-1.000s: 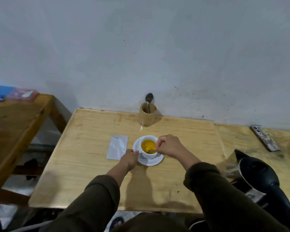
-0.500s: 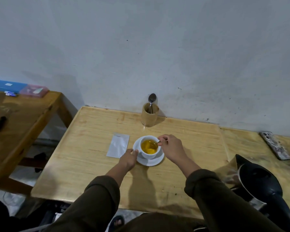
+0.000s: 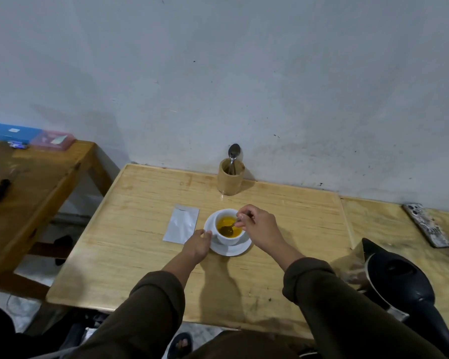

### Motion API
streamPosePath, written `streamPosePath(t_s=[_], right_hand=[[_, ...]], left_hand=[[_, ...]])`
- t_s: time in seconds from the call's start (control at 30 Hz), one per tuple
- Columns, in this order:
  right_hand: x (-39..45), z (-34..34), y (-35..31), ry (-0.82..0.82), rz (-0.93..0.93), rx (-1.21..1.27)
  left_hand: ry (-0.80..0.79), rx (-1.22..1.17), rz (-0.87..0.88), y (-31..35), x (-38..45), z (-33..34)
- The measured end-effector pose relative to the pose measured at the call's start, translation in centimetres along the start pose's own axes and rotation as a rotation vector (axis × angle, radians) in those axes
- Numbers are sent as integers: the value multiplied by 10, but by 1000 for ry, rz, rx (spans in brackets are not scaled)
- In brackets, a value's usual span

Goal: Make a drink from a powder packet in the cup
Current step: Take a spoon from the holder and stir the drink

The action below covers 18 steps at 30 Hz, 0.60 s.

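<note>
White cup (image 3: 227, 238) at frame centre, seated on a white saucer (image 3: 231, 251) on the pale wooden table (image 3: 130, 244). Filled with yellow-orange liquid; spoon (image 3: 228, 229) bowl submerged near the middle of the liquid, handle slanting up and right to the rim.

Right hand (image 3: 258, 225): just right of the cup, partly over its rim. Grip narrow, thumb and fingertips pinched on the spoon handle. Dark sleeve running to lower right of the frame.

Left hand (image 3: 197, 244): at the lower left edge of the saucer. Fingers curled, tips touching the saucer rim and close to the cup wall. Cannot tell whether the rim is actually clamped or merely steadied.

Silver packet (image 3: 182, 225): flat on the table, just left of the saucer, not touching it. Top edge toward the wall.

Wooden holder (image 3: 230, 180): upright at the far edge of the table, against the wall, above the cup in the frame. Second spoon (image 3: 233, 154) standing in it, bowl upward.

Black kettle (image 3: 405, 283): lower right of the frame, well apart from the cup.

Phone (image 3: 428, 225): right edge of the frame, lying flat on the adjoining surface.

Second table (image 3: 36, 182): left of the frame. Blue box (image 3: 11, 132) and pink box (image 3: 53, 139) at its far edge, upper left.
</note>
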State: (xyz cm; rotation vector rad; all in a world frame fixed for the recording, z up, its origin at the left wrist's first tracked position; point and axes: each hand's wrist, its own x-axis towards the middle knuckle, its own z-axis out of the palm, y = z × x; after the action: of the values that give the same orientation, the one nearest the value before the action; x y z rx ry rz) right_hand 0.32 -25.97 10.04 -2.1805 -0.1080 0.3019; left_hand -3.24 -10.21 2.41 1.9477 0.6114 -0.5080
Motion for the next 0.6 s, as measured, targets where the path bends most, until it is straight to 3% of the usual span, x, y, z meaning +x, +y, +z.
streamPosePath(t_s=[0.3, 0.6], right_hand=[[3, 3, -3, 59, -77, -230], [4, 11, -10, 62, -30, -43]], left_hand=[[0, -8, -7, -1, 1, -1], [5, -4, -19, -1, 1, 0]])
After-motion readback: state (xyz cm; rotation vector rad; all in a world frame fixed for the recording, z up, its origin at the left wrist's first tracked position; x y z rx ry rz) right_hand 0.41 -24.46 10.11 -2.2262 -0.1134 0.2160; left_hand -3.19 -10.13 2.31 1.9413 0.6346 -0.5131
